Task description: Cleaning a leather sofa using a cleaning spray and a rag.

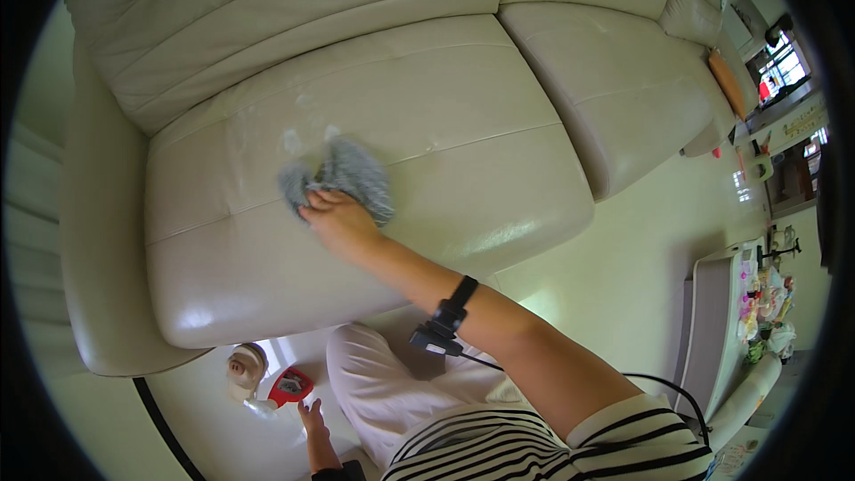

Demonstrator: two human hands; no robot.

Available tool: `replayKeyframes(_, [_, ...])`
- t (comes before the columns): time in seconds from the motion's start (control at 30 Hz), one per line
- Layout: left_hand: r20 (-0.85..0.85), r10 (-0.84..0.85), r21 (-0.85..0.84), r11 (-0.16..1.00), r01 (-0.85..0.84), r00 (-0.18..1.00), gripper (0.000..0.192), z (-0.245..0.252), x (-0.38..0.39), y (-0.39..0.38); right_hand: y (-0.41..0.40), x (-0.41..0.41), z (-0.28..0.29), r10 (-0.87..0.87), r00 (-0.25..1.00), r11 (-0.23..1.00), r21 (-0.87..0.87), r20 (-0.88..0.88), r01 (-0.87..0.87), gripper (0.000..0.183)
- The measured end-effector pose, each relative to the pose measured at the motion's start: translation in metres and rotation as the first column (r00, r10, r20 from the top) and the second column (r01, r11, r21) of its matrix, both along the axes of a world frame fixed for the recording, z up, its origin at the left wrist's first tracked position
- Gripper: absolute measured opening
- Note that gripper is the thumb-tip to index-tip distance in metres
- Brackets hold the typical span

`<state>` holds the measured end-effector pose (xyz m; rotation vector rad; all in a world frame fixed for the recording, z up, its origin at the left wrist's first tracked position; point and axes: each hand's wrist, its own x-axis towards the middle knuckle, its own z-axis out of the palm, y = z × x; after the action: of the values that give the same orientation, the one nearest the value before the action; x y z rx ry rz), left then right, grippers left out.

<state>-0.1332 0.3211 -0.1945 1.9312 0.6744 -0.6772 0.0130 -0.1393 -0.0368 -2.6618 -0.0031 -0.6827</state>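
Observation:
My right hand [342, 224] presses a crumpled grey cloth [357, 177] onto the beige leather seat cushion [467, 167] of a sofa. Several whitish patches, one of them a smear [292, 141], mark the leather just beyond the cloth. Low down beside my knee, my left hand [312, 416] is raised with its fingers apart and holds nothing that I can see. Close to its fingertips is a red container [291, 385] with a grey label. A beige rounded object [246, 367] stands on the floor behind it, near the sofa's front edge.
The sofa's backrest [320, 0] rises at the far side, its armrest [103, 214] at the left. A second seat section [601, 80] adjoins on the right. Across the floor, a low cabinet [718, 307] carries many small items. A black cable [668, 384] trails from my forearm strap.

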Motion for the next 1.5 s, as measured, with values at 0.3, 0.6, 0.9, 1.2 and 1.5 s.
replayKeyframes(0.3, [0.358,-0.233,0.008,0.969,0.247,0.904,0.044,0.081,0.063,-0.099,-0.197,-0.135,0.039,-0.304,0.917,0.917,-0.342,-0.259,0.207,0.029])
replayKeyframes(0.6, [0.45,0.055,-0.1,0.995,-0.011,0.891,0.041,0.116,0.079,-0.201,-0.237,-0.169,0.007,-0.499,0.831,0.865,-0.08,-0.247,0.496,0.035])
replayKeyframes(0.9, [0.351,0.165,-0.308,0.95,-0.052,0.922,0.049,0.12,0.078,-0.196,0.025,0.036,0.001,0.364,0.918,0.931,0.103,-0.157,-0.351,0.036])
replayKeyframes(1.2, [0.805,-0.295,0.27,0.955,0.124,0.516,0.057,0.16,0.106,-0.196,-0.098,-0.015,0.024,0.117,0.981,0.983,-0.125,-0.158,-0.137,0.029])
replayKeyframes(1.5, [0.805,-0.591,0.346,0.39,0.853,-0.056,0.034,0.216,0.135,-0.383,-0.262,-0.187,0.028,-0.278,0.96,0.958,-0.092,-0.043,0.273,0.02])
